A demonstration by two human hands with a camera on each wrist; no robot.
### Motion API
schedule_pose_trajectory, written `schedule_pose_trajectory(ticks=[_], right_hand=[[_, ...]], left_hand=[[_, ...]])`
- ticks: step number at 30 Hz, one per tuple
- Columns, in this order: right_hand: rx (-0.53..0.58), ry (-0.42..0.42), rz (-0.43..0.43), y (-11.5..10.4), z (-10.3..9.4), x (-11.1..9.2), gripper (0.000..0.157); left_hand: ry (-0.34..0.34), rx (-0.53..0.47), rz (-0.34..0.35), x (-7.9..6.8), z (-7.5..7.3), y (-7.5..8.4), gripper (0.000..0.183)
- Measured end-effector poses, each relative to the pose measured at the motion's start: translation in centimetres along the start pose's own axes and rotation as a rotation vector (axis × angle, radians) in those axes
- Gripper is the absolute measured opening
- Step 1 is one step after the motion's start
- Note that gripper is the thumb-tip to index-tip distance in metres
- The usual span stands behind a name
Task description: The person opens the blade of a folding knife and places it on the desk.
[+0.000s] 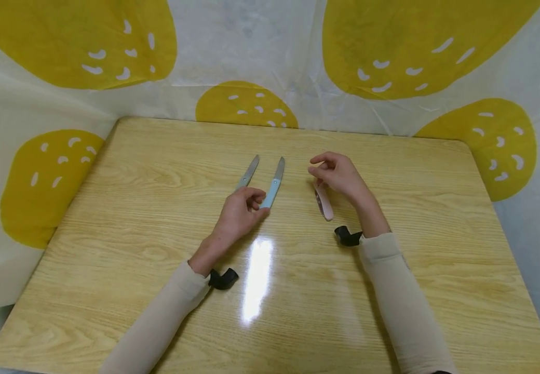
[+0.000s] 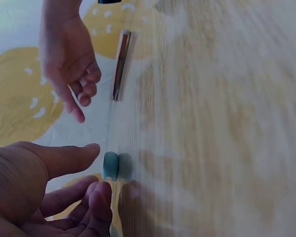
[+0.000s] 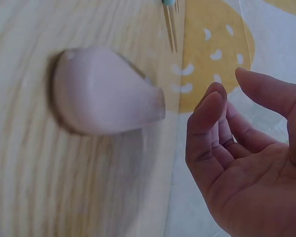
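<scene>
Two knives with their blades out lie side by side on the table, tips toward the back. The left one has a grey-green handle [image 1: 244,181], the other a light blue handle [image 1: 272,193]. My left hand [image 1: 238,214] is at the blue handle, thumb and fingers on either side of its end; the left wrist view shows a gap between thumb and fingertips. My right hand [image 1: 343,179] hovers with loosely bent fingers, holding nothing. Below it lies a slim pink object [image 1: 326,205] with a dark slot along one side, like a folded knife; it is blurred in the right wrist view.
The wood-grain table [image 1: 158,208] meets a white curtain [image 1: 246,47] with yellow shapes at its back and sides. A black curved piece [image 1: 223,279] sits at the left wrist, another black piece [image 1: 347,236] at the right. A bright reflection crosses the tabletop.
</scene>
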State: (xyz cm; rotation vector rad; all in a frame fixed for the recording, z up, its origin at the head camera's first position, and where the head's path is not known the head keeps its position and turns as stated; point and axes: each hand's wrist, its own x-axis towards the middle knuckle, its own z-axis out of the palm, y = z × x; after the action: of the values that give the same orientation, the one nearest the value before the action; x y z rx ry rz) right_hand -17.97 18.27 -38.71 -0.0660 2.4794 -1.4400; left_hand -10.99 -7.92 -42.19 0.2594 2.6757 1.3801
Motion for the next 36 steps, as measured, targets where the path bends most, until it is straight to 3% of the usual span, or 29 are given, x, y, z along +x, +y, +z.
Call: schedule_pose_trajectory(ticks=[9, 24, 36], right_hand=[[-0.059, 0.004, -0.011, 1.1, -0.4, -0.6, 0.036], [-0.165, -0.027, 0.041, 1.4, -0.9, -1.1, 0.036], [-0.221, -0.049, 0.091, 1.3, -0.8, -1.6, 0.034]], left_hand=[[0.042, 0.028, 0.027, 0.2, 0.1, 0.4, 0.033], [0.100, -0.025, 0.115, 0.6, 0.2, 0.4, 0.027], [0.122, -0.061, 0.122, 0.5, 0.5, 0.4, 0.024]])
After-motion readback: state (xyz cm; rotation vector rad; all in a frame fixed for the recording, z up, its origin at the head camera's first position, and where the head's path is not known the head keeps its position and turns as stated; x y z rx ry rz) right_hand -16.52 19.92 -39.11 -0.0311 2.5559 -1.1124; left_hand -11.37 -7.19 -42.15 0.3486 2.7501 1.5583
